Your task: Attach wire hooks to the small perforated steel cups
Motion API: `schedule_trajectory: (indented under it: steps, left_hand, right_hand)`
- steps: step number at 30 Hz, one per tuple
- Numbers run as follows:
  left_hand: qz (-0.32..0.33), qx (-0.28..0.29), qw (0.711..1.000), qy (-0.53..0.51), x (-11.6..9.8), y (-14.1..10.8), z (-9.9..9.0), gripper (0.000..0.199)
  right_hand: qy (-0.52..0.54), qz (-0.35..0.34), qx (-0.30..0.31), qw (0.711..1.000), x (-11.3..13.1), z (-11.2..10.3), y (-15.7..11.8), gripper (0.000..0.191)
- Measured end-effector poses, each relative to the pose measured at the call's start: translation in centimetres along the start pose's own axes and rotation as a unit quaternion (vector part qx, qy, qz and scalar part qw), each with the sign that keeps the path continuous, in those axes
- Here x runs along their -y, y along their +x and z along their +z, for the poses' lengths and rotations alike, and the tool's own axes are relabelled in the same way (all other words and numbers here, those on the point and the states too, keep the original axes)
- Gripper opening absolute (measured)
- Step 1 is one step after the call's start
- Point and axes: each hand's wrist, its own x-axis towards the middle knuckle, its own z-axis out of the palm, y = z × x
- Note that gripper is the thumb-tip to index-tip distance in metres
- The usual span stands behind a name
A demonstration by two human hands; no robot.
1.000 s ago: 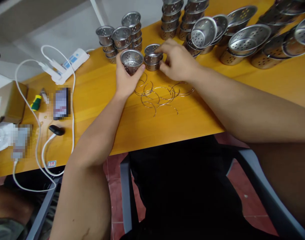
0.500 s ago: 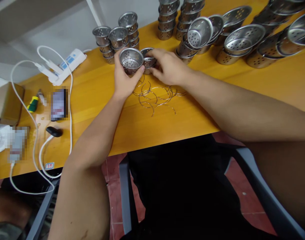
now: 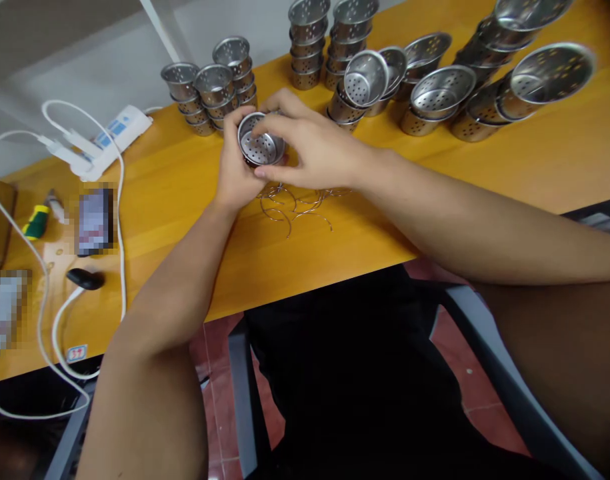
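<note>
A small perforated metal cup (image 3: 265, 150) is tilted toward me above the table, its holed bottom visible. My left hand (image 3: 237, 160) is wrapped round its left side. Over the cup's right side reaches my right hand (image 3: 305, 137), its index finger inside the opening and its thumb at the near rim. Whether a second cup is nested with this one, I cannot tell. Just below the hands, several thin bent wire pieces (image 3: 289, 212) lie in a loose tangle on the wooden table (image 3: 305, 257).
Stacks of perforated cups (image 3: 215, 90) stand behind my hands, with taller stacks (image 3: 307, 50) farther back. Wide tilted cups (image 3: 442, 93) occupy the right. On the left are a power strip (image 3: 117, 143) with white cables, a phone (image 3: 95, 220), a green-yellow handled tool (image 3: 37, 222) and a black object (image 3: 85, 278).
My right hand has moved left, from a separate cup beside the left-hand one onto the cup in my left hand. That separate cup no longer shows. The camera view has shifted.
</note>
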Motion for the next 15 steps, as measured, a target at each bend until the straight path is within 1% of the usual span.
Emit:
schedule_trajectory:
  steps: [4, 5, 7, 9, 11, 13, 15]
  left_hand:
    - [0.047, 0.075, 0.995, 0.034, 0.4, 0.2, -0.1, 0.115]
    - [0.051, 0.096, 0.994, 0.026, 0.3, 0.2, 0.0, 0.12]
    - [0.037, 0.135, 0.99, 0.01, -0.1, 0.1, 0.0, 0.124]
    - [0.02, 0.167, 0.986, 0.018, -0.7, 0.0, -0.1, 0.123]
    - [0.013, 0.182, 0.982, 0.056, -1.1, -0.1, -0.3, 0.119]
    - [0.023, 0.179, 0.979, 0.095, -1.2, -0.1, -0.6, 0.112]
    - [0.02, 0.165, 0.979, 0.116, -1.2, -0.1, -0.8, 0.095]
  right_hand:
    - [-0.01, 0.042, -0.021, 0.999, 0.3, -0.4, -1.9, 0.069]
    - [-0.012, 0.045, -0.028, 0.999, 0.3, -0.5, -2.6, 0.075]
    - [-0.01, 0.044, -0.034, 0.998, 0.0, -0.9, -4.2, 0.084]
    - [-0.008, 0.045, -0.026, 0.999, -0.5, -1.5, -5.9, 0.084]
    - [-0.008, 0.055, -0.003, 0.998, -1.1, -1.9, -7.7, 0.075]
    - [-0.009, 0.067, 0.009, 0.998, -1.7, -2.4, -9.6, 0.069]
    - [-0.017, 0.078, -0.007, 0.997, -2.6, -3.1, -11.5, 0.071]
